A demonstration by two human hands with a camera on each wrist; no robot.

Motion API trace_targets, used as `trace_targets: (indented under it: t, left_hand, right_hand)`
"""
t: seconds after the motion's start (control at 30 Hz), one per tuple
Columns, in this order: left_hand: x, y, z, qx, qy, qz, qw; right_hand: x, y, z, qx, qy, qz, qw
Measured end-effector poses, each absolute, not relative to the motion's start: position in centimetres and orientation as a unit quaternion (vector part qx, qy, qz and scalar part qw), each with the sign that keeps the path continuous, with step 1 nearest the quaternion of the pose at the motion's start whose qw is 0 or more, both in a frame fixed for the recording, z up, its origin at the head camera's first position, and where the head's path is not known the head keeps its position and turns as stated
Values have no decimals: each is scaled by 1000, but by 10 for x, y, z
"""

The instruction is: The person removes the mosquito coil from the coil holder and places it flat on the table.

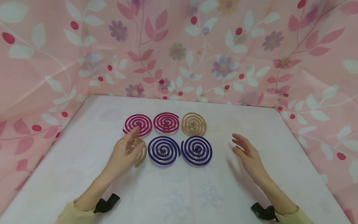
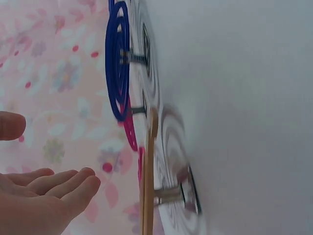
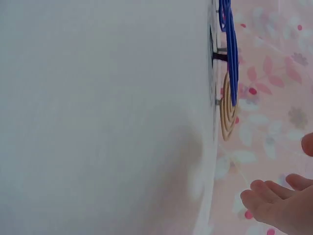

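Note:
Six spiral mosquito coils stand in two rows on small metal stands. At the back are a magenta coil [image 1: 139,125], a second magenta coil [image 1: 166,123] and a tan coil [image 1: 193,124]. The front row has another tan coil [image 1: 145,149], a dark blue coil [image 1: 163,151] and a second dark blue coil [image 1: 197,149]. Over the front tan coil hovers my left hand [image 1: 122,155], partly hiding it; its fingers are extended and grip nothing. My right hand [image 1: 250,158] is held above the table, right of the blue coils, with relaxed fingers and nothing in it.
A white-covered table [image 1: 179,189] carries the coils. Pink floral cloth [image 1: 179,49] rises behind it and along both sides. Below the tan coil, a metal stand [image 2: 171,195] shows in the left wrist view. Black devices [image 1: 107,203] are worn at both wrists.

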State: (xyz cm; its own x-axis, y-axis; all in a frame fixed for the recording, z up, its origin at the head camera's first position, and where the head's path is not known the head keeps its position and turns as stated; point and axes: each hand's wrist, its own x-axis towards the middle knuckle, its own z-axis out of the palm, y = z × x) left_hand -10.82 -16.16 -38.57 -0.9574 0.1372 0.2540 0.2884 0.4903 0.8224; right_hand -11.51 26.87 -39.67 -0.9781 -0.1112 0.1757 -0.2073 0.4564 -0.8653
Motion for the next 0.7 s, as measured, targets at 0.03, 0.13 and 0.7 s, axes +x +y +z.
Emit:
trace_targets:
  t: [0.03,0.13,0.7]
  left_hand:
    - [-109,-157,-387,-129,-855,-496,80]
    - [-110,-145,-389,-129,-847,-511,68]
    - [-120,-82,-394,-122,-811,-568,-66]
  right_hand:
    - [-116,267,-397,96,-844,526,46]
    - [-118,260,-398,91,-825,557,38]
    - [-127,222,-401,44,-726,686,24]
